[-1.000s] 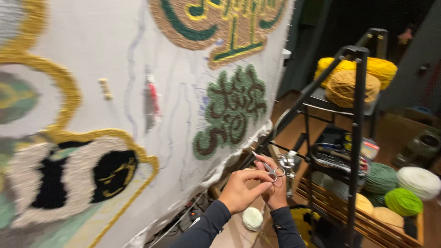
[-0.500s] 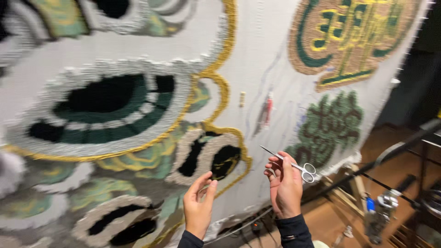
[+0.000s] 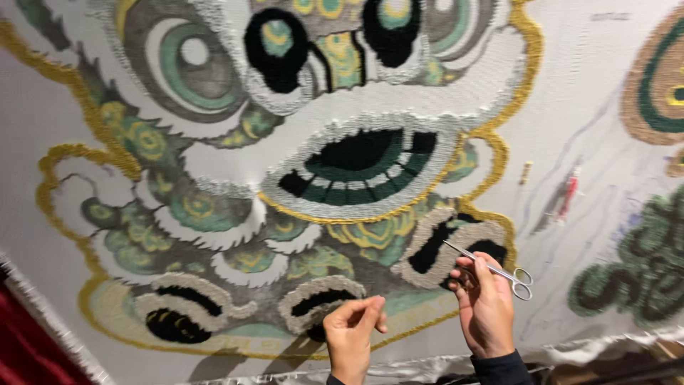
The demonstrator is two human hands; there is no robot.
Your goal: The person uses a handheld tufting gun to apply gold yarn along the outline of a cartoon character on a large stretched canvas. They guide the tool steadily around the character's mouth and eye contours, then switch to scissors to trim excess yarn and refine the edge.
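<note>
A large tufted rug (image 3: 214,214) with a lion-like face in white, green, yellow and black yarn hangs stretched on white backing cloth and fills the view. My right hand (image 3: 486,308) holds small silver scissors (image 3: 491,267), blades pointing up-left toward a black and white tufted patch at the lower right of the face. My left hand (image 3: 353,331) is low in the middle, its fingertips pinched together against the pile beside a black patch edged in white. Dark sleeves cover both wrists.
A round brown and green tufted design (image 3: 659,85) sits at the upper right of the cloth and a dark green patch (image 3: 641,264) at the lower right. A small red mark (image 3: 568,194) lies between them. A red surface (image 3: 28,342) shows at the lower left.
The view has swung left from a cart of yarn onto the lion face. Both hands rose to the lower part of the rug; the left went from open fingers to pinching at the pile.
</note>
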